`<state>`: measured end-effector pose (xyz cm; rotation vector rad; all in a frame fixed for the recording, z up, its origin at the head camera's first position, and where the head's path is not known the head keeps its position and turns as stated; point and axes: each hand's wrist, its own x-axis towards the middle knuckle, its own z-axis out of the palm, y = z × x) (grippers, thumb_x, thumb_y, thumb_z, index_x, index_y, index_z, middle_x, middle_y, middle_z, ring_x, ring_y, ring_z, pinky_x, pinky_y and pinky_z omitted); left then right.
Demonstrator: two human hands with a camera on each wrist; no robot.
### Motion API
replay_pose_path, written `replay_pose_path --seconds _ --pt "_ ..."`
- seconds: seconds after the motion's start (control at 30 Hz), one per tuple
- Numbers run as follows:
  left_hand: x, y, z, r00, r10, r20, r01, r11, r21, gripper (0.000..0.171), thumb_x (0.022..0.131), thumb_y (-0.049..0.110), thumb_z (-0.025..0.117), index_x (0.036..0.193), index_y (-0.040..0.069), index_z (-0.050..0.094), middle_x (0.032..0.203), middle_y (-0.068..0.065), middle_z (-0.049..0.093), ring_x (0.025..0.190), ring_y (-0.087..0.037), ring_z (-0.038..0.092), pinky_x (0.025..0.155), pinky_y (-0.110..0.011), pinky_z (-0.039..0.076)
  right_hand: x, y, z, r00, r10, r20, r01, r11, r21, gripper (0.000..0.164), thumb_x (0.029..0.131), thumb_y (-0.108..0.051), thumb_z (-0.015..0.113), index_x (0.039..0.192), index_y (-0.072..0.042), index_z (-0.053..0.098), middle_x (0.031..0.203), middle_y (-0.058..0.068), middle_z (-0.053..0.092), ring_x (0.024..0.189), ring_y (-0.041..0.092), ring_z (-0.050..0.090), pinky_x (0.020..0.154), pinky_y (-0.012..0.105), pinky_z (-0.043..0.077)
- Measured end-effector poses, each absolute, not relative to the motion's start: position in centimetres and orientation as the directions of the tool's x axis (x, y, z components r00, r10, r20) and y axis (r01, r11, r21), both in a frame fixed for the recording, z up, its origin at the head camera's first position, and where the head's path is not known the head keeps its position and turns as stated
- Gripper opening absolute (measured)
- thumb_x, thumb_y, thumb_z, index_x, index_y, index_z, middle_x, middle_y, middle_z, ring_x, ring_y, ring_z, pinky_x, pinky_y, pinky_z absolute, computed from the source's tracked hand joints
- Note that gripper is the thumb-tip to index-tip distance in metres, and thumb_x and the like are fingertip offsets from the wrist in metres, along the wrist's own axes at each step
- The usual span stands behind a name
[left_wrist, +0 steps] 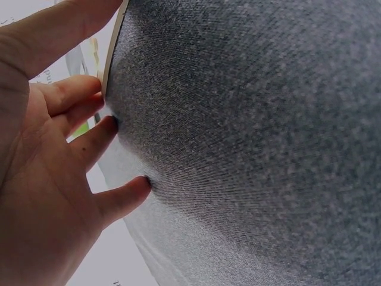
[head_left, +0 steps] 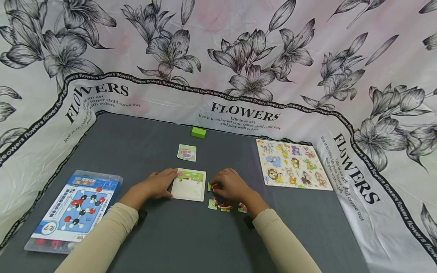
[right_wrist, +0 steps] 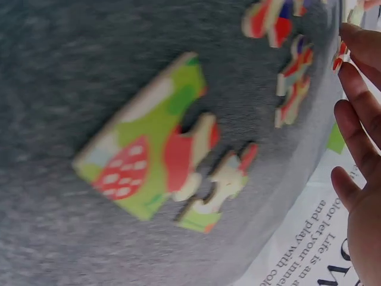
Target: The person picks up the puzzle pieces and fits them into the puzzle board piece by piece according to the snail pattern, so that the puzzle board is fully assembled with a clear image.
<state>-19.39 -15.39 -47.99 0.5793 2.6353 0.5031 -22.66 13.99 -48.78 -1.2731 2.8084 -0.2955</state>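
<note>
A square wooden puzzle tray (head_left: 187, 192) lies mid-table, with joined green pieces (head_left: 195, 176) along its far edge and bare wood below. My left hand (head_left: 158, 184) rests at the tray's left side, its fingers spread, thumb and index finger at the edge in the left wrist view. To the right of the tray, my right hand (head_left: 230, 184) pinches a small puzzle piece with red on it (right_wrist: 339, 59) between thumb and fingertip. Loose pieces (head_left: 212, 204) lie below and around that hand. A corner piece with a red dotted shape (right_wrist: 128, 170) shows large in the right wrist view.
A small square picture card (head_left: 186, 152) and a green block (head_left: 198, 132) lie beyond the tray. At the right is an animal puzzle board (head_left: 285, 181). A boxed molecule model set (head_left: 80, 206) stands by my left forearm. Flower-printed cloth (head_left: 246, 110) borders the table.
</note>
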Motion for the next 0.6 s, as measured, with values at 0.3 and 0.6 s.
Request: replay_pose_path --seconds 0.3,0.6 --pt "-19.3 -15.4 -48.1 -0.839 0.455 -0.299 0.313 0.852 0.42 0.082 0.082 0.025 0.079 0.146 -0.003 0.036 0.157 -0.019 0.026 0.145 -0.035 0.024 0.109 -0.065 0.023 -22.7 11.2 -48.4 -0.63 -0.774 0.069 -0.77 0.609 -0.19 0.026 0.085 -0.03 0.076 0.108 -0.02 0.074 0.107 -0.004 0.07 0.105 0.017 0.061 0.105 0.046 0.038" --pt "-19.2 -15.5 -48.1 -0.842 0.452 -0.295 0.312 0.853 0.417 0.082 0.082 0.026 0.079 0.146 -0.002 0.037 0.157 -0.018 0.028 0.145 -0.034 0.025 0.109 -0.065 0.024 -22.0 6.8 -49.5 -0.635 -0.769 0.069 -0.768 0.621 -0.155 0.019 0.089 -0.031 0.071 0.107 -0.024 0.075 0.111 -0.007 0.069 0.107 0.015 0.059 0.107 0.042 0.036"
